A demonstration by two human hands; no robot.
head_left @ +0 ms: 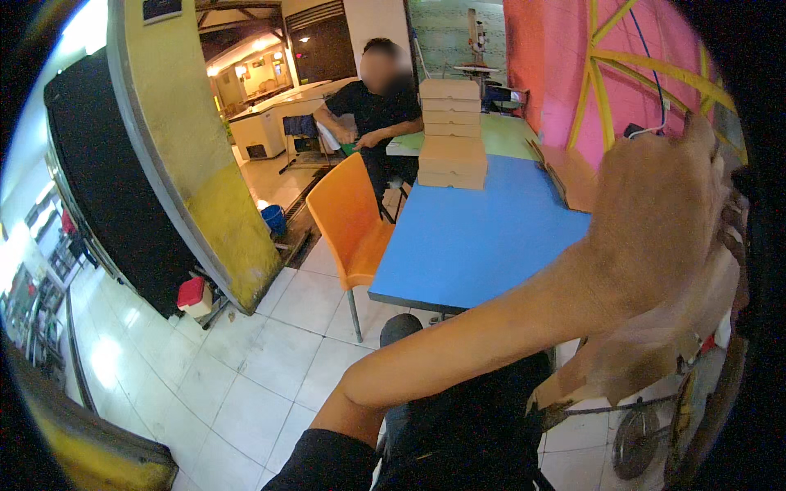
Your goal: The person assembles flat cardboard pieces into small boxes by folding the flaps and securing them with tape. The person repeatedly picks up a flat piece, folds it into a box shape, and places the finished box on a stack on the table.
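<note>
Looks mid-reach to the right with the left hand (667, 196), just above what seems to be tan cardboard (606, 360) at lower right; cannot tell if grasping or released, nor make out the right hand. Probably calls for settling the grip, minding the blue tabletop (491, 237). Farther off, note the orange plastic chair (348, 213), stacked brown cardboard boxes (450, 117), and person in black (372, 110) beyond.
</note>
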